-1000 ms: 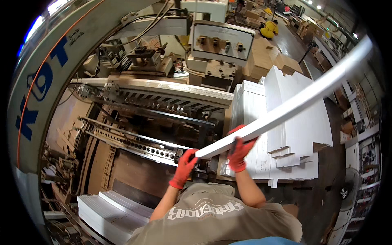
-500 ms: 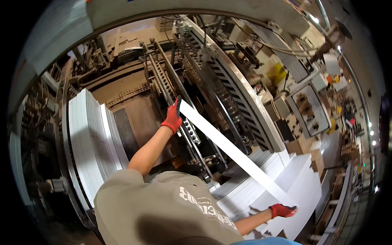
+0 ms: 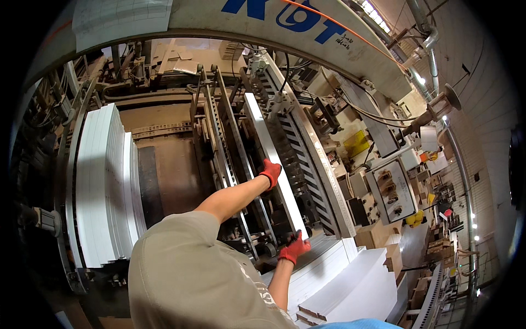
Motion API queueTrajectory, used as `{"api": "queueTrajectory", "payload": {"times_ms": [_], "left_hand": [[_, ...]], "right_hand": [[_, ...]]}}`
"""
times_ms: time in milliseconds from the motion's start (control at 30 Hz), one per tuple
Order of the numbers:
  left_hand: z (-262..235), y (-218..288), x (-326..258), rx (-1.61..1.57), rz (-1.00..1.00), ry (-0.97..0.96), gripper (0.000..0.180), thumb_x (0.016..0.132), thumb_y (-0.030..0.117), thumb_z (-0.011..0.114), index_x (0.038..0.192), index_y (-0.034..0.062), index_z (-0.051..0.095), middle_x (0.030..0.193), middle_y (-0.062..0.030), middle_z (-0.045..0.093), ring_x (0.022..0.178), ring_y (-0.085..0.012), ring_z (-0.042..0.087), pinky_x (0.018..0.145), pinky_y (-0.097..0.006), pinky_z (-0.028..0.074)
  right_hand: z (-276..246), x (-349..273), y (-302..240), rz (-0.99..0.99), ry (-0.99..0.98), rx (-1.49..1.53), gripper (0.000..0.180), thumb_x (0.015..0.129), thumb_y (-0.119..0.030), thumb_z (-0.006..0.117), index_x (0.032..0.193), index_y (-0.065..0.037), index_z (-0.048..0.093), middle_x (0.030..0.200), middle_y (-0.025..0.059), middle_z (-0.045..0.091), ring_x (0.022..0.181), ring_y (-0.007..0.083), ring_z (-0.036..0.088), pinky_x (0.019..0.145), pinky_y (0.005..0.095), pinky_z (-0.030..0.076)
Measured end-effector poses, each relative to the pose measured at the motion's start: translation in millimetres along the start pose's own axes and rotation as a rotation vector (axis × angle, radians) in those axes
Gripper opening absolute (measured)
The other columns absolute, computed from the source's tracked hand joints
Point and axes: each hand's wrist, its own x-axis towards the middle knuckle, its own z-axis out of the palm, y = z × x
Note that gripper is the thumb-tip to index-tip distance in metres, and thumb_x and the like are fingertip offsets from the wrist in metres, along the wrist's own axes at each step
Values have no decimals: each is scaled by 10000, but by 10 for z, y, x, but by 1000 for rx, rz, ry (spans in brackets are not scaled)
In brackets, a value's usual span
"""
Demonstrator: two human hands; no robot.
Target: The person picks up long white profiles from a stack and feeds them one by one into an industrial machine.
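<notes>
White stack (image 3: 97,181) well left of striped beam (image 3: 304,164). Metal rails (image 3: 221,143) nearer, also left of beam. White strip (image 3: 262,127) just left of beam, roughly parallel; cannot tell if supported below. Left hand (image 3: 270,173) grips strip near mid-length; right hand (image 3: 295,249) grips near end. Step looks like lining strip up with beam; next move seems to call for level, even handling. Control box (image 3: 393,192) right of beam.

Ceiling lamps (image 3: 474,225) glow near a silver duct (image 3: 458,159); daylight whitens a paned window (image 3: 375,15); cardboard boxes (image 3: 440,244) border grey floor (image 3: 410,247).
</notes>
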Motion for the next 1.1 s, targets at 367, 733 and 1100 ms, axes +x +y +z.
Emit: {"api": "queueTrajectory", "payload": {"times_ms": [367,733,1100], "left_hand": [[-46,36,198,-1592,-648,417,699,772,272,663,1368,31,389,1151,-239,605,1030,-388,578,876,-419,477],[-488,-213,290,-1638,-909,70,739,800,245,604,1476,254,306,1452,-214,218,1300,-477,325,1023,-503,375],[107,-246,732,-1560,-754,8,772,846,510,495,1500,163,276,1496,-275,293,1372,-459,281,1096,-473,295]], "right_hand": [[646,189,144,-4,208,-318,474,831,-193,751,1130,0,438,982,165,569,762,264,587,634,396,504],[688,226,25,-521,69,-751,333,807,-218,642,1021,34,606,995,191,627,984,355,578,850,441,457],[682,204,-59,-520,-190,-674,174,814,-160,600,785,8,562,752,138,600,691,304,566,678,411,454]]}}
